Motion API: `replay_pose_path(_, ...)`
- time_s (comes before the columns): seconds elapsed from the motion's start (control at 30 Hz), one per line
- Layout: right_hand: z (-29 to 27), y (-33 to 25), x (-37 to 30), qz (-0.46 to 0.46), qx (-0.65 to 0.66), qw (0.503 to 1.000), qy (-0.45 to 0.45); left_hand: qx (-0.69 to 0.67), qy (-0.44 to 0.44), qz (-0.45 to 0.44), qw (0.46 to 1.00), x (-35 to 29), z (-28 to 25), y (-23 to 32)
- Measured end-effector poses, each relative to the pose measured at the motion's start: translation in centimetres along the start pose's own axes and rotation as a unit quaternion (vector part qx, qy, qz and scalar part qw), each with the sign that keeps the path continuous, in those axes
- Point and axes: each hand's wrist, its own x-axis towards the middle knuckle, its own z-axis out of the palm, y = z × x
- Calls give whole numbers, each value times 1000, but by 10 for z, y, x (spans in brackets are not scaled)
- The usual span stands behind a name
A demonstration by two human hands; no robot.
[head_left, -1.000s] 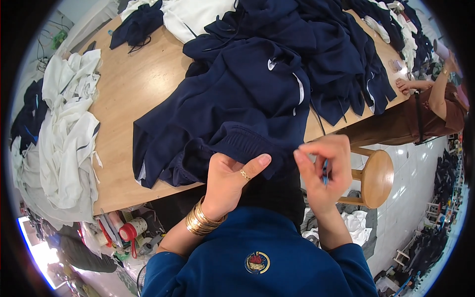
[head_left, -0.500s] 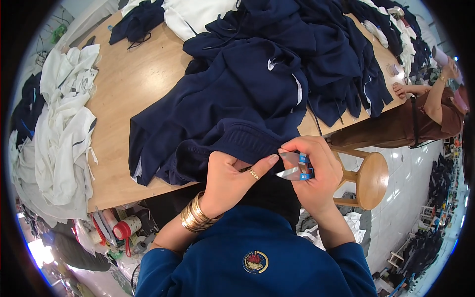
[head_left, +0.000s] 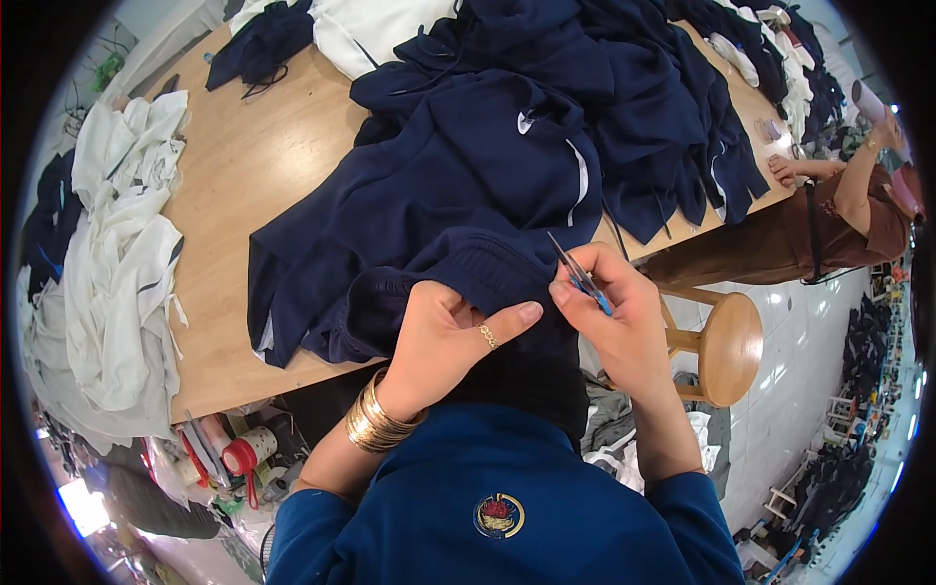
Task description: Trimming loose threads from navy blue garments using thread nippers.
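"What's changed in the head view?"
"The snips (head_left: 587, 282) now point up and away, blades nearly together, so they sit beside the gathered band (head_left: 492, 271)."
"Grips?"
"Right grip (head_left: 622, 310) pinches the snips; left grip (head_left: 439, 341) pinches the navy garment (head_left: 439, 185) at the desk's (head_left: 253, 146) near edge."
"In the way?"
"A navy pile (head_left: 648, 127) crowds the far side; white cloth (head_left: 122, 302) lies left."

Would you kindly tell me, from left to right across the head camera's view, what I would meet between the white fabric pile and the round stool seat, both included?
White fabric pile, red-and-white bottle, left hand, right hand, round stool seat.
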Motion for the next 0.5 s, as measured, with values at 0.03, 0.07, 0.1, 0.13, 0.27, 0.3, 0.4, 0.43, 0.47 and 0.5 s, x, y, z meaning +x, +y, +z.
replay_pose_path(0.03, 0, -1, 0, -1, 5, 1000, -6, -2, -7, -2, 1000, 0, -1, 0)
replay_pose_path(0.07, -1, -2, 0, -1, 5, 1000, -4, -4, -15, -5, 1000, 1, -1, 0)
replay_pose_path(0.1, 0, -2, 1, -4, 15, 1000, -8, -3, -15, -6, 1000, 0, -2, 0)
replay_pose_path(0.13, 0, -1, 1, -8, 24, 1000, -12, -7, -13, -13, 1000, 0, -2, 1)
replay_pose_path(0.27, -1, 0, 2, -14, 37, 999, -18, -25, 12, -40, 999, -1, 1, 4)
replay_pose_path(0.3, -2, -1, 2, -6, 35, 999, -34, -24, 11, -41, 999, -1, 1, 5)
replay_pose_path(0.4, -4, -2, 3, 10, 41, 998, -57, -29, 17, -39, 999, -1, 1, 4)
replay_pose_path(0.43, -5, -2, 3, 18, 47, 997, -64, -32, 7, -40, 999, -2, -1, 2)
replay_pose_path(0.47, -4, 0, 4, 18, 48, 997, -61, -35, -2, -40, 999, -2, -3, 1)
replay_pose_path(0.5, -2, 4, 5, 1, 58, 997, -55, -34, -3, -42, 999, -3, -4, 1)
